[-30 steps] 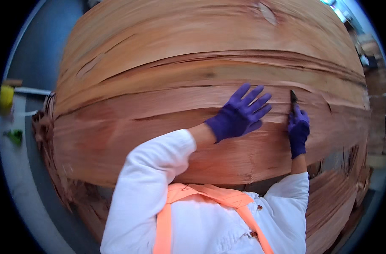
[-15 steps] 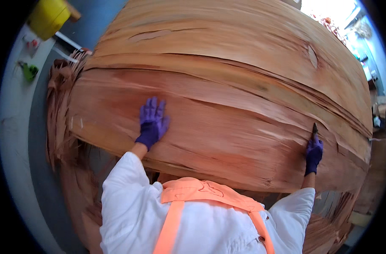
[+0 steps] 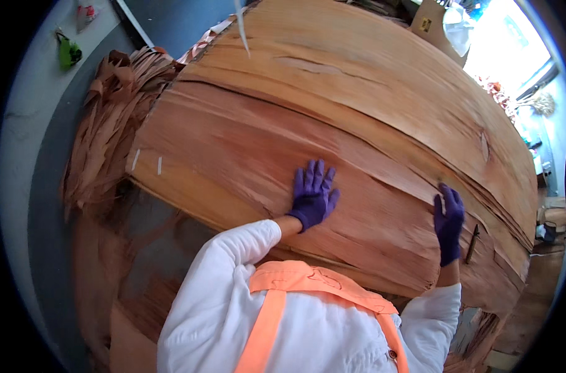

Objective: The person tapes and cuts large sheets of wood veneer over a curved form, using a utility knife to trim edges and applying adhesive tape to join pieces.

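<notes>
Directions are read from a clock face centred on the left hand (image 3: 312,200), with 12 at the top of the view.

Left fingers: straight, slightly spread, released, grasping nothing. The palm rests on the reddish sheet (image 3: 376,211); the flat posture suggests steadying or smoothing of thin, wavy stock. Right hand (image 3: 448,221), just past 3 o'clock: fingers extended and loosely bent, nothing in the grip. Blur leaves fingertip contact undetermined.

The knife (image 3: 473,244), apparently such by its slim dark form, lies on the sheet just beside the right hand, on its 4-to-5 o'clock side. That position presumably keeps it within reach while leaving the palm free.

The sheet extends below both hands, from about 9 to 4 o'clock. A dark seam (image 3: 323,122) crosses beyond the fingertips, from between 10 and 11 down toward 4, dividing the sheet from paler wood (image 3: 388,90). Two white marks (image 3: 160,165) stand just past 9, near the corner; their purpose cannot be told.

At 10, offcuts (image 3: 118,118) hang in a ragged bunch off the edge, seemingly clear of the working face. Farther out at 10 is a green item (image 3: 68,53). The brush (image 3: 539,102) is just past 2. The orange apron (image 3: 308,278) is at 6, close against the near edge.
</notes>
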{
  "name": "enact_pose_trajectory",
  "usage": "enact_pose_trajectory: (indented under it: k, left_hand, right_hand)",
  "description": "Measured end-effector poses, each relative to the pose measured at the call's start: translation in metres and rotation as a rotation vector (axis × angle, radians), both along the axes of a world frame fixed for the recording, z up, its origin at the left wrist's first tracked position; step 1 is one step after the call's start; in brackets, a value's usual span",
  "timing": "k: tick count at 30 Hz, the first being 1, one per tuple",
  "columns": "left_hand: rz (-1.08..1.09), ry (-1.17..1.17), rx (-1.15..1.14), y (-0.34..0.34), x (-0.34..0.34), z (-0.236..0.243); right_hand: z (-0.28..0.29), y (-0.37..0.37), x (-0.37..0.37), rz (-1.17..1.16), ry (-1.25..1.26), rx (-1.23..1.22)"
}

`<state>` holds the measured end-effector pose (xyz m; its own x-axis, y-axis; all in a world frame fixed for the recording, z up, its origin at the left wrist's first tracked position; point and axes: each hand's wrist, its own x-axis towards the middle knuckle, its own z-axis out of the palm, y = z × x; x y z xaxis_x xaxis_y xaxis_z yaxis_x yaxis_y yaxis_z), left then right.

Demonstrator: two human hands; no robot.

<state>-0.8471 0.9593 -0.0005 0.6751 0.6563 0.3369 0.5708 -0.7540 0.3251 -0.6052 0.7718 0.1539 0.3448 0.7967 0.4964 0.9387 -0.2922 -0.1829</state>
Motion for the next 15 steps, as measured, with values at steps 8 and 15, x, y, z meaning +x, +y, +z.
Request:
enact_pose_trajectory:
  k: [8,15]
  left_hand:
    - [-0.322,-0.492,-0.53,0.066,-0.029,0.022]
    - [-0.038,-1.122,0.005,0.257,-0.07,0.185]
  right_hand:
    - [0.07,0.166,-0.11,0.291,0.173,0.237]
    - [0.111,0.255,-0.161,0.415,0.234,0.443]
